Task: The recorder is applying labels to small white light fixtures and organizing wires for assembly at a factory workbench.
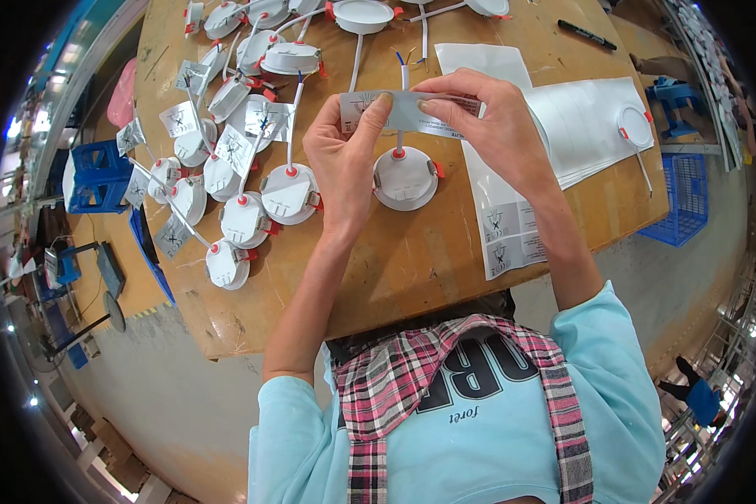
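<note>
Both hands pinched on silver label strip (412,113): left hand (344,164) at one end, right hand (487,126) at other. Strip held taut across cable above white round lamp (405,178) on worktop (412,260), for wrapping.

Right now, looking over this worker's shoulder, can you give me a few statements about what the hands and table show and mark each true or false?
1. Both hands hold one silvery label strip between them. True.
2. The left hand grips a black marker. False: the marker lies untouched at the table's far right.
3. A round white lamp lies on the wooden table just below the strip. True.
4. The right hand rests flat on the sheet stack. False: it is raised, pinching the strip.
</note>
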`<state>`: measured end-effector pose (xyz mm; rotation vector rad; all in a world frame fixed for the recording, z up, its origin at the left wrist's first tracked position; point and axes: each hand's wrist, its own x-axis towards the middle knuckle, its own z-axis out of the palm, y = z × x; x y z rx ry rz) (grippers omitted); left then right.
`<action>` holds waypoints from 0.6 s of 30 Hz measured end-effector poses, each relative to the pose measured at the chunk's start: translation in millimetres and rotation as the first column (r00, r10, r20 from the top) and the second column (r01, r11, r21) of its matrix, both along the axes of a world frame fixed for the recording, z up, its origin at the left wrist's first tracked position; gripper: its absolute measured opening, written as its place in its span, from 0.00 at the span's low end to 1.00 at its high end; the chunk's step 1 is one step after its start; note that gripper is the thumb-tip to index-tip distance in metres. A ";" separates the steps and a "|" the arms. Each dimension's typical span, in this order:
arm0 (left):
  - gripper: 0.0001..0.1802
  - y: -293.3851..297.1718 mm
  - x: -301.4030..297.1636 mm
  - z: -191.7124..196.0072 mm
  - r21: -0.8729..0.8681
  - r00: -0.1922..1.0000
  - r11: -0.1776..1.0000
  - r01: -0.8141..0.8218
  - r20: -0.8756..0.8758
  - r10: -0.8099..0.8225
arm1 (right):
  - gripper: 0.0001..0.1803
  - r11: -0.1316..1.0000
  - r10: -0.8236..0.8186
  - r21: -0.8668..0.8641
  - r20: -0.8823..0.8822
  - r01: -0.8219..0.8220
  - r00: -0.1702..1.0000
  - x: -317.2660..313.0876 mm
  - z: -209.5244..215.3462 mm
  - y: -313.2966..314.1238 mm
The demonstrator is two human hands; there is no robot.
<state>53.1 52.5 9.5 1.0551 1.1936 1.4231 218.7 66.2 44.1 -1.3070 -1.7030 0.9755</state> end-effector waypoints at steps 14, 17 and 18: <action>0.08 5.0 -2.8 -7.6 -0.021 0.993 0.999 0.036 0.117 -0.034 | 0.10 1.000 0.003 0.018 0.030 -0.004 1.000 -1.9 5.4 1.1; 0.08 5.2 -2.2 -6.2 -0.023 0.989 0.999 0.038 0.145 -0.034 | 0.10 1.000 0.004 0.013 0.024 -0.005 1.000 -1.1 4.0 1.0; 0.08 4.7 -1.8 -5.2 -0.022 0.989 0.999 0.038 0.145 -0.034 | 0.10 1.000 0.005 0.019 0.008 -0.005 1.000 -0.4 3.2 1.2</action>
